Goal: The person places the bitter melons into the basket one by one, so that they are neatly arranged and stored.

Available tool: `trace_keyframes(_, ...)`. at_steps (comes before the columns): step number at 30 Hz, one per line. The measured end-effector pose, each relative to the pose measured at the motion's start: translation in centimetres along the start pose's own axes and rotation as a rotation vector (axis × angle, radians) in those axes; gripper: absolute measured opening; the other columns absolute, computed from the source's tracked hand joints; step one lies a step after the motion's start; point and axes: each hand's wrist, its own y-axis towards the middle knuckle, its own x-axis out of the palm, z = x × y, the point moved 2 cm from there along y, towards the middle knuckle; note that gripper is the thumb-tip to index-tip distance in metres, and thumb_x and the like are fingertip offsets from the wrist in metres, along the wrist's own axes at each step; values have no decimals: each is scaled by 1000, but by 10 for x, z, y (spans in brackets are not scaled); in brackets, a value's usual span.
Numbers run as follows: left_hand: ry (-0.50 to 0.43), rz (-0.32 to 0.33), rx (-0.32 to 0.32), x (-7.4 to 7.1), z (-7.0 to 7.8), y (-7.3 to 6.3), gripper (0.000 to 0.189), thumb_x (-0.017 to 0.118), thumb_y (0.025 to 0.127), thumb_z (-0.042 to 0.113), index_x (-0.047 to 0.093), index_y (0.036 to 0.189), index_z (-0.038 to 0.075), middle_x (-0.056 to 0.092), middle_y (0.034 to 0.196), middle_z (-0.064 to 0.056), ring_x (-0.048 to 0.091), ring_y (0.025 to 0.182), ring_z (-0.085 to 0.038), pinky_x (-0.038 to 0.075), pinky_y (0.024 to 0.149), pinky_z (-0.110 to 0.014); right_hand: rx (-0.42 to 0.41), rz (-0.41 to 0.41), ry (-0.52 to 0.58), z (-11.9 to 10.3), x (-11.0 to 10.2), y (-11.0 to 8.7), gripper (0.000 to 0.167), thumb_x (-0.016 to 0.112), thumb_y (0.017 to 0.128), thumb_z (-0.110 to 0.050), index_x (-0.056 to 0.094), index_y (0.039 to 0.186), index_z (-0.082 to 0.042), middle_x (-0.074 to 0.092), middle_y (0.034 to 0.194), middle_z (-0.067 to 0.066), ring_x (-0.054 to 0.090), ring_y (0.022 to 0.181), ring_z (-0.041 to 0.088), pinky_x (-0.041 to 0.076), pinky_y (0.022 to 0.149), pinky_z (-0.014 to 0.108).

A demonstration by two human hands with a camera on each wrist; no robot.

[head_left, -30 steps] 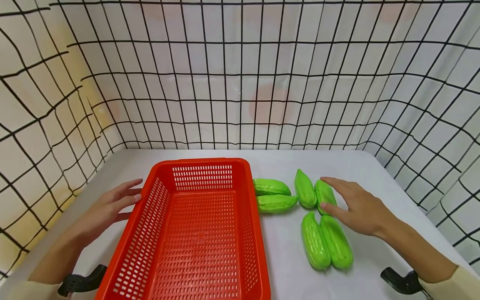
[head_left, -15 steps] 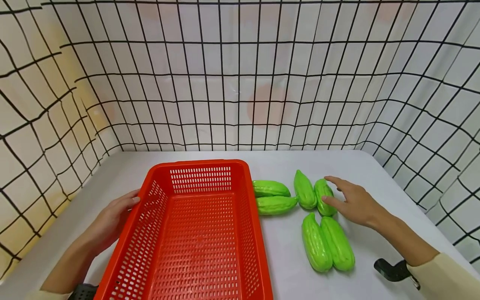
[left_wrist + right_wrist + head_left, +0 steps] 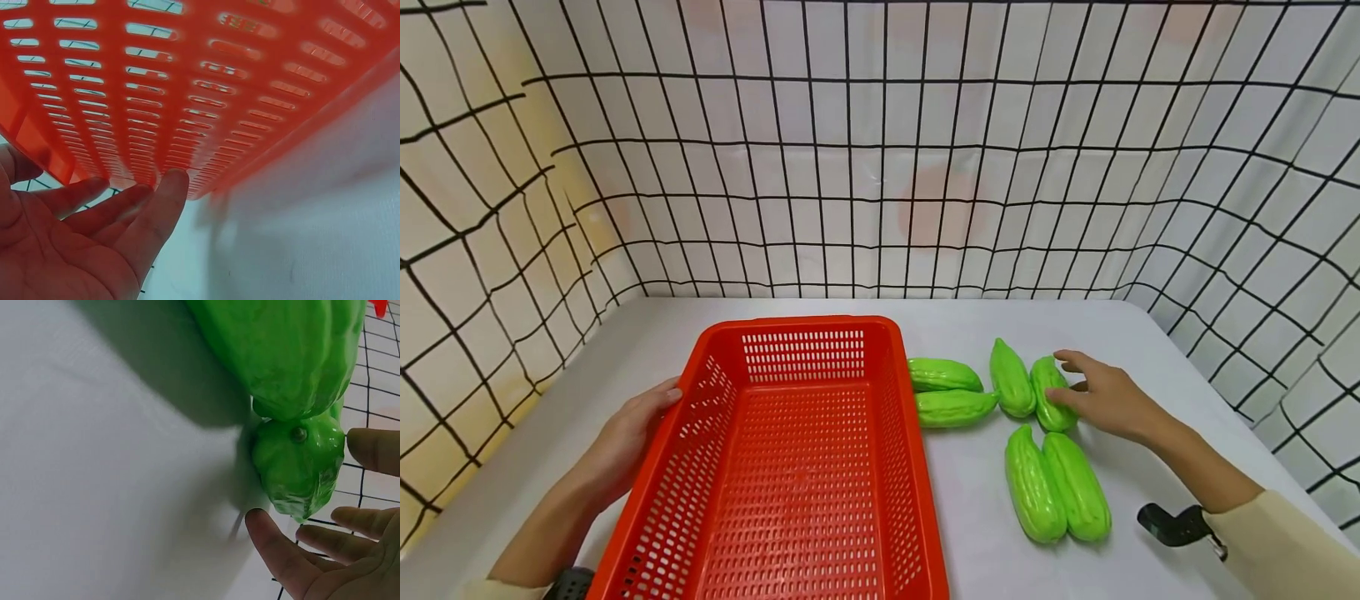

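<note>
A red perforated plastic basket [image 3: 916, 467] sits left of centre in the head view. My left hand [image 3: 628, 433] rests on its left side; in the left wrist view, straight fingers [image 3: 159, 215] lie against the outer wall. My right hand [image 3: 1105, 396] reaches around a green bitter melon [image 3: 1051, 393], thumb and fingers on either side. In the right wrist view the thumb [image 3: 375, 450] meets or nearly meets this bitter melon [image 3: 297, 465], while the lower fingertips stand slightly apart from it. Another bitter melon [image 3: 1011, 379] lies just left of it.
Two bitter melons [image 3: 1075, 487] lie side by side nearer the front. Two more [image 3: 955, 408] lie crosswise by the basket's right wall, partly hidden by it. Everything stands on a white table [image 3: 977, 533], with a black-gridded white backdrop [image 3: 865, 175] behind and at both sides.
My left hand has come in against the basket's left side. My right hand's fingers and thumb have drawn closer around the bitter melon. The basket and bitter melons stay put.
</note>
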Motion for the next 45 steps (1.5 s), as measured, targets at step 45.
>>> trace_keyframes(45, 23, 28, 5, 2, 1, 0, 52, 30, 112, 38, 27, 154, 9, 68, 109, -5, 75, 86, -27, 61, 75, -48, 186, -22, 149, -11, -7, 10, 75, 69, 94, -30, 38, 146, 15, 45, 141, 40, 65, 110, 40, 63, 75, 37)
